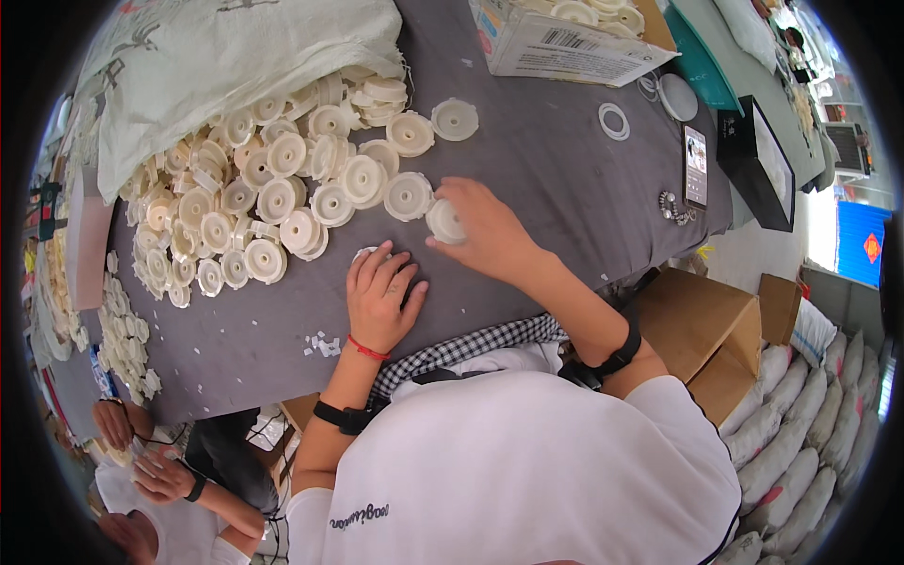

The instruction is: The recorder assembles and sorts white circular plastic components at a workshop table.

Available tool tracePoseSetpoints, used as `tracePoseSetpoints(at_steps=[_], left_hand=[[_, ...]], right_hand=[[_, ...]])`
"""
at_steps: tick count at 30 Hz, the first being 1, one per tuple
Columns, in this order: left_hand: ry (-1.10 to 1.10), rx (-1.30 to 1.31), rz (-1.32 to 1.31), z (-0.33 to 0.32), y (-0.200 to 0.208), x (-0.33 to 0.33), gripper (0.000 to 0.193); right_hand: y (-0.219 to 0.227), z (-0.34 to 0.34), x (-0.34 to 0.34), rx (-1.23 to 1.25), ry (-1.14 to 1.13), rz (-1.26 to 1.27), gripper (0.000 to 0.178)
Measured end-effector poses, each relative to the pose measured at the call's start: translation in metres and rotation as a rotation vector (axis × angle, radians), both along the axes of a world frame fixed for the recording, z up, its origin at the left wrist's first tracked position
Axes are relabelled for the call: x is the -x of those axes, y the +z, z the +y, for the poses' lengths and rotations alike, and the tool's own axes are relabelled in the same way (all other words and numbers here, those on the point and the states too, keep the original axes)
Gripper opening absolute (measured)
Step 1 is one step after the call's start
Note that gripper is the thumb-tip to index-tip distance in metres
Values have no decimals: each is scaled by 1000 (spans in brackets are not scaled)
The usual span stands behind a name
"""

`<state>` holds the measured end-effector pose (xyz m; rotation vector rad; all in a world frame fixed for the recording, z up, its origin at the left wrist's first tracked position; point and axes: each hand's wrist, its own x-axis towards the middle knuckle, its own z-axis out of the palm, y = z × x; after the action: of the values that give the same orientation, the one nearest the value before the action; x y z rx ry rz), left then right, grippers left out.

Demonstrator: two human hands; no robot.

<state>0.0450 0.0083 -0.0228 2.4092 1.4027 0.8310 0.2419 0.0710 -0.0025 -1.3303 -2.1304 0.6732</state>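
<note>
My right hand grips a round white plastic disc by its edge, thumb on the near side and fingers on the far side. This disc has a raised rim and lies at the right border of a heap of similar cream-white discs. My left hand, wearing a red string bracelet, rests on the table, its fingers stretched out and thumb apart. Beneath those fingertips another disc shows only a sliver of its edge; the fingers hide the rest.
A white woven sack lies over the heap's far side on the grey tablecloth. An open carton of discs stands at the back. On the right are a white ring, a phone and a black box. Another person sits lower left.
</note>
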Motion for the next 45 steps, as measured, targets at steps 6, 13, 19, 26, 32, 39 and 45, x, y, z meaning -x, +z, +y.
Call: tracePoseSetpoints(at_steps=[6,13,19,26,32,39,45], left_hand=[[71,58,-205,-2,-4,5,26],[163,-46,-53,38,31,-19,51],[229,141,-318,33,10,-23,80],[159,187,-110,12,15,-17,72],[184,331,-471,15,11,-13,62],[198,437,-833,7,12,5,56],[177,-39,-203,-17,23,-4,43]], right_hand=[[6,5,-24,340,-369,426,44],[12,21,1,164,-144,263,50],[13,30,42,86,127,-323,63],[12,17,17,599,-8,458,49],[10,1,16,823,-87,884,39],[5,-14,-2,914,18,1572,37],[1,-59,-30,979,281,2090,56]])
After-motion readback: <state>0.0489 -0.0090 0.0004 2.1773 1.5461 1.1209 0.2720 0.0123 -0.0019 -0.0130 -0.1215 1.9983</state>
